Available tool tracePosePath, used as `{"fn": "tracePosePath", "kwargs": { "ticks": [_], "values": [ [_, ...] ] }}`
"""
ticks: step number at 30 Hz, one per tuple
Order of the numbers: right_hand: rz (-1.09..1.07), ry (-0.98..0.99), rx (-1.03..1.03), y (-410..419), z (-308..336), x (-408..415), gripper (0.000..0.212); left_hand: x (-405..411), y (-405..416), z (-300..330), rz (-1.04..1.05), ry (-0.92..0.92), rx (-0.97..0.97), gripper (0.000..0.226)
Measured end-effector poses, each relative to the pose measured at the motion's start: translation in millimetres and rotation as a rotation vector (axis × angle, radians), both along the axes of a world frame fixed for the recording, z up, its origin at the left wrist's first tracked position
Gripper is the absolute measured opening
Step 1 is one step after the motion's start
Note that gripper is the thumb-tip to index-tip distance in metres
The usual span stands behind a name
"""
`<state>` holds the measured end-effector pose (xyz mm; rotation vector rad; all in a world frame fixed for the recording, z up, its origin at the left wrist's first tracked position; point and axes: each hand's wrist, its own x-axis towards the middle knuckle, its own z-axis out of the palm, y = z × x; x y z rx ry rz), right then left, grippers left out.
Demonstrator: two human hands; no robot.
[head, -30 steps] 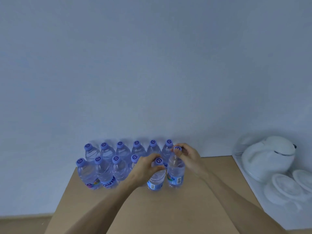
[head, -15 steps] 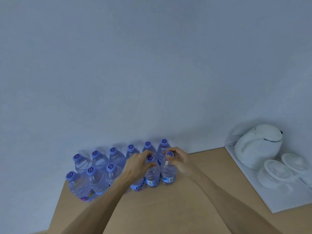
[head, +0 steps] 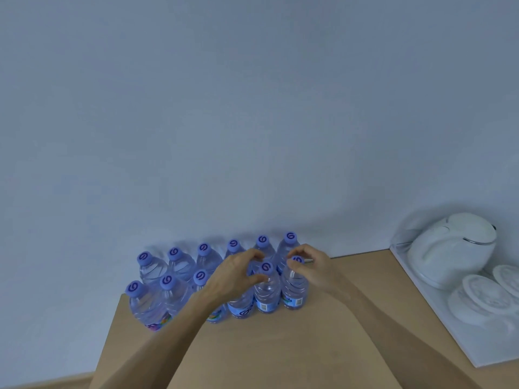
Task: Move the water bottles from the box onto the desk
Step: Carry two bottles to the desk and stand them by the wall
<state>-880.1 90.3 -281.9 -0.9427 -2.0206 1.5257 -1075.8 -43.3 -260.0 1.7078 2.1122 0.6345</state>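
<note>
Several clear water bottles with purple caps stand in two rows on the wooden desk (head: pixel 280 346), against the wall. My left hand (head: pixel 234 276) curls round the neck of a front-row water bottle (head: pixel 266 293), thumb just under its cap. My right hand (head: pixel 311 265) pinches the cap of the rightmost front-row bottle (head: pixel 293 290). Both bottles stand upright on the desk, side by side. The box is out of view.
A white tray (head: pixel 460 343) lies along the desk's right side, carrying a white kettle (head: pixel 449 248) and round white lidded cups (head: pixel 483 293). The wall rises directly behind the bottles. Bare desk surface stretches in front of the rows.
Both hands have slid their two bottles back into line with the front row. The left hand's fingers have loosened from over the cap to around the neck.
</note>
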Motion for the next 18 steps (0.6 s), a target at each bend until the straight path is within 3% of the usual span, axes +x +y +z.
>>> {"fn": "tracePosePath", "kwargs": {
  "ticks": [6,9,18],
  "values": [
    [-0.026,-0.004,0.199,13,21,-17,0.004,-32,-29,17,0.097,-0.186,0.241,0.02],
    [0.002,0.038,0.215,13,33,-35,0.003,-49,-44,25,0.214,-0.243,0.322,0.018],
    [0.227,0.001,0.295,-17,46,-106,0.005,-120,-97,32,0.434,-0.187,0.349,0.018]
  ]
}}
